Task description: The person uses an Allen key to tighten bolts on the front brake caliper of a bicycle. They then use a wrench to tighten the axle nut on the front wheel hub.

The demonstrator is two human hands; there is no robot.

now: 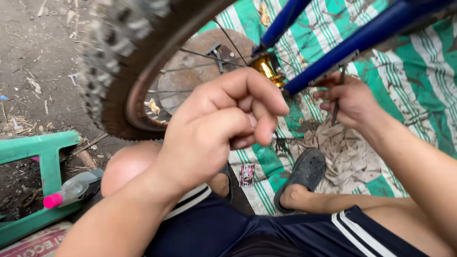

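1. My right hand [350, 100] grips a thin dark metal tool [339, 95], fingers clenched round it, right against the blue bicycle frame tube [352, 40], just beside the gold-coloured wheel hub [267, 68].
2. My left hand [223, 123] hovers nearer the camera, fingers curled with fingertips pinched together; whether they hold anything I cannot tell.
3. The knobby black tyre on its rusty rim [119, 62] stands left of the hub.
4. Beneath lies a green-and-white striped tarp [419, 81] with a crumpled dirty rag [347, 157], beside my dark sandal [304, 173].
5. Far left: a green plastic stool [45, 152] and a clear bottle with a pink cap [71, 190].
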